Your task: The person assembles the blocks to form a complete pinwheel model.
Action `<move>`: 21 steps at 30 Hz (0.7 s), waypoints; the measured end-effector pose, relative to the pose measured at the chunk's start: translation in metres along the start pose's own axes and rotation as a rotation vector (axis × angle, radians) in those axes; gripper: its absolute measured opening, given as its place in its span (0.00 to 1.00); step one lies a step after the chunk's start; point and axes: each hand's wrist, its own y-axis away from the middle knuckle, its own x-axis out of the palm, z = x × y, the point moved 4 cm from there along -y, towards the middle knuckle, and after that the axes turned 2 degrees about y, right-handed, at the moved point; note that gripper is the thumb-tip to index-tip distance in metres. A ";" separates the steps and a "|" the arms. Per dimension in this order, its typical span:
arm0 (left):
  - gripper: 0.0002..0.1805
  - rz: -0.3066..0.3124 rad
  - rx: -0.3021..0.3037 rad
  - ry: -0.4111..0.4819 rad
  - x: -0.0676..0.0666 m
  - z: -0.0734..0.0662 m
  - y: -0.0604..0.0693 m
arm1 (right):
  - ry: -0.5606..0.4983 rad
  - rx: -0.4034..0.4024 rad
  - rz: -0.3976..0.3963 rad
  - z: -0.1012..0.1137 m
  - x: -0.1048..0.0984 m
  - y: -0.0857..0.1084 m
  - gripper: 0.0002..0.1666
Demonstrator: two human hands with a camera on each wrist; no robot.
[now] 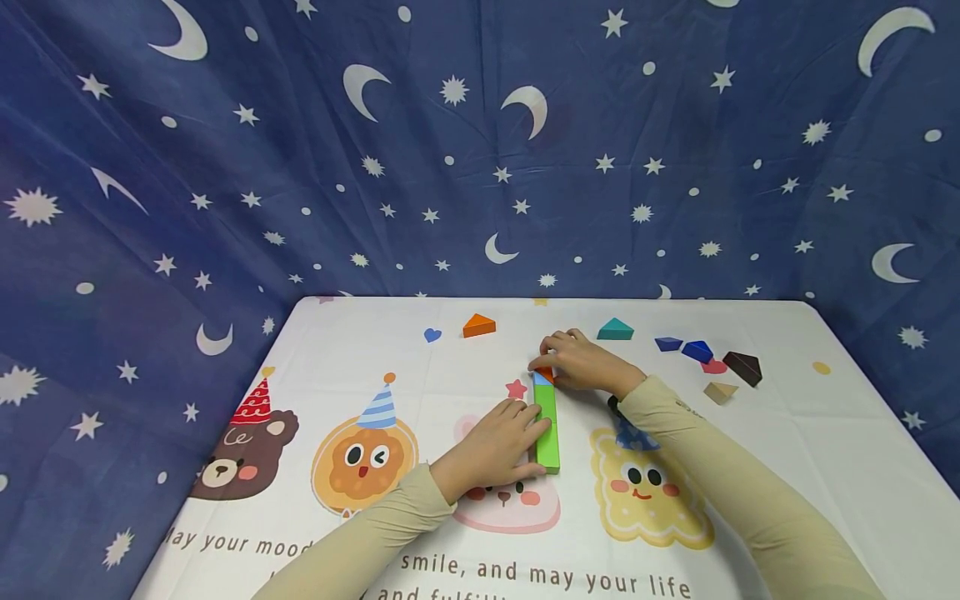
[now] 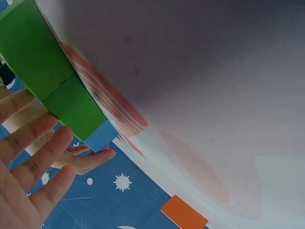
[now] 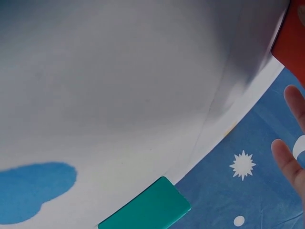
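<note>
Two green blocks (image 1: pixel 548 450) lie end to end on the white tablecloth, with a light blue block (image 2: pixel 101 135) at their far end. A red-orange block (image 3: pixel 291 43) sits against the blue one. My left hand (image 1: pixel 495 442) touches the left side and top of the green blocks with fairly straight fingers. At the far end my right hand (image 1: pixel 588 362) pinches the red-orange block between thumb and index finger, the index reaching round by the blue block. Its other fingers stand off the block in the right wrist view.
Behind the row lie an orange triangular block (image 1: pixel 479 326) and a teal triangular block (image 1: pixel 616 330). At the right are two blue blocks (image 1: pixel 697 352), a dark brown block (image 1: pixel 743 367) and a tan block (image 1: pixel 721 392). A blue starry curtain (image 1: pixel 450 167) hangs behind the table.
</note>
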 end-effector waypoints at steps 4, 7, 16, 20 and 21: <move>0.32 0.002 0.000 0.006 0.000 0.000 0.000 | 0.007 0.003 -0.013 -0.001 0.000 0.002 0.27; 0.32 0.002 -0.001 0.011 0.000 0.000 0.000 | 0.009 0.024 -0.016 -0.003 -0.001 0.004 0.30; 0.31 -0.002 -0.005 0.015 -0.001 -0.001 0.000 | -0.011 0.111 -0.098 -0.015 -0.006 0.017 0.38; 0.32 0.006 -0.009 0.016 -0.001 -0.001 0.000 | -0.017 0.176 -0.094 -0.024 -0.008 0.027 0.40; 0.32 0.008 -0.010 0.017 -0.001 -0.001 0.000 | -0.025 0.193 -0.086 -0.025 -0.009 0.030 0.40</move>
